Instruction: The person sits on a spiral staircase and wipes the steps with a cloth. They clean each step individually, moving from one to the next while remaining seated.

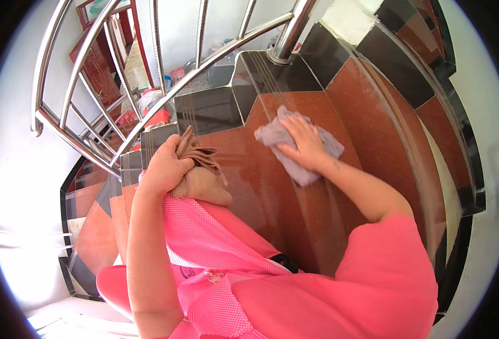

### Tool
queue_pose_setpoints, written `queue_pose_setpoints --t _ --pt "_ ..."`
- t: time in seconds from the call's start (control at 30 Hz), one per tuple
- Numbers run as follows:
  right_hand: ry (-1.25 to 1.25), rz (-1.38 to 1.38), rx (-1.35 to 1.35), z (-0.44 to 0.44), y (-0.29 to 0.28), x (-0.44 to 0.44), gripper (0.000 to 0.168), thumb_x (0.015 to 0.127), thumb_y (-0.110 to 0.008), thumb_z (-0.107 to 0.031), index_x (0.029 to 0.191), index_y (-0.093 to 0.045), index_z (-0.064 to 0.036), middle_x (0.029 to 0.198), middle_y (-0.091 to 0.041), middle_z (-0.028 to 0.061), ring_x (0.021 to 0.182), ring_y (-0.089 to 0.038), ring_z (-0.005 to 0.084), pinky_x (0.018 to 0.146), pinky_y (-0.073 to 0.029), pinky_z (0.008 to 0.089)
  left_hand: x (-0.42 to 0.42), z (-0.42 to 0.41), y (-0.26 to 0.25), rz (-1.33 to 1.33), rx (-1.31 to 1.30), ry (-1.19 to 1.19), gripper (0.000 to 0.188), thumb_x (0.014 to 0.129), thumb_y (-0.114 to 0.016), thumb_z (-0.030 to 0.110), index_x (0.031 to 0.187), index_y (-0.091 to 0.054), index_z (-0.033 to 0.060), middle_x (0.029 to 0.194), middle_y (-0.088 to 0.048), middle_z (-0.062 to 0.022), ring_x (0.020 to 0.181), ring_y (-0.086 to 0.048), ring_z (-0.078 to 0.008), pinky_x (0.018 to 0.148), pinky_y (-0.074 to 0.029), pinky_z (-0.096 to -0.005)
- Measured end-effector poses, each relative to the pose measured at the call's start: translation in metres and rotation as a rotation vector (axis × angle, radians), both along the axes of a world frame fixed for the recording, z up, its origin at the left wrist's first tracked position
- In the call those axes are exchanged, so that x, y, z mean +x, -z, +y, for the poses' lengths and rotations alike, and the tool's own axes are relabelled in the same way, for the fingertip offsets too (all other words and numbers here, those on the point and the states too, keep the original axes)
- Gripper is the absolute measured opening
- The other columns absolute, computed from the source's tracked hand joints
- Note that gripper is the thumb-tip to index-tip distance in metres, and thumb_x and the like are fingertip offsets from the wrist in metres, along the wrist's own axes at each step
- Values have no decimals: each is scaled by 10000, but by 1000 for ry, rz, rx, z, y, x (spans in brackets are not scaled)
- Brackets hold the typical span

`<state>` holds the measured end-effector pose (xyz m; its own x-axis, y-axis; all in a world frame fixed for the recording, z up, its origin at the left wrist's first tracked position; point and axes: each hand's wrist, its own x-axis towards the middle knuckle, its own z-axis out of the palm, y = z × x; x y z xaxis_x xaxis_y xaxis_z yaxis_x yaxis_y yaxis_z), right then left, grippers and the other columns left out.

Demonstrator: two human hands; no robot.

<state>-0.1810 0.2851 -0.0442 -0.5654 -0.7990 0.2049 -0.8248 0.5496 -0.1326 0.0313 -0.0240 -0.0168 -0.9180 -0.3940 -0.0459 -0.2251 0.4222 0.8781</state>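
Note:
My right hand [302, 142] lies spread flat on a grey-lilac cloth [292, 169], pressing it against a red-brown tiled stair [249, 161]. The cloth reaches over the edge of the step, and its lower part looks slightly blurred. On the other side, my left hand [165, 165] grips a folded brown cloth [194, 150], whose loose layers stick out past the thumb. Just below that hand is a beige fabric-covered shape [203, 186]; whether it is a cloth or a sock, I cannot tell. My pink checked apron [207, 237] drapes beneath it.
A stainless steel railing [215, 57] curves along the left, its post [289, 38] standing on black edge tiles [207, 108]. More steps [376, 114] rise to the right beside a white wall [482, 169]. Down past the railing are a wooden door [95, 70] and bagged items [152, 101].

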Motion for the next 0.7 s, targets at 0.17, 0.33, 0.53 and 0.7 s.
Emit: queue_pose_setpoints --t 0.17,0.33,0.53,0.7 --pt "-53 -90 49 79 -18 82 741 804 -659 -440 1420 -412 -110 1503 -355 169 1392 -302 392 1082 -249 581 -2 7 -2 26 14 36 283 751 -643 84 989 -530 -18 839 -598 -166 787 -572 -270 776 -466 -357" --pt "-153 -164 213 159 -22 157 791 707 -728 -449 1375 -466 -116 1500 -354 177 1363 -333 402 1061 -278 557 -2 9 -2 -2 -71 62 290 749 -642 78 996 -530 -25 846 -600 -165 796 -577 -273 782 -466 -351" --pt "-288 -239 255 204 -26 160 790 681 -727 -474 1368 -493 -161 1507 -359 145 1357 -352 376 1053 -283 553 -3 17 -10 30 11 71 315 752 -632 65 1038 -537 -28 904 -620 -151 843 -590 -253 815 -466 -340" --pt "-46 -152 108 200 -16 103 803 705 -709 -422 1403 -457 -115 1489 -388 172 1390 -308 408 1094 -242 561 -4 21 -16 -20 -9 65 329 752 -631 65 1055 -540 -27 914 -621 -145 860 -594 -243 828 -464 -329"
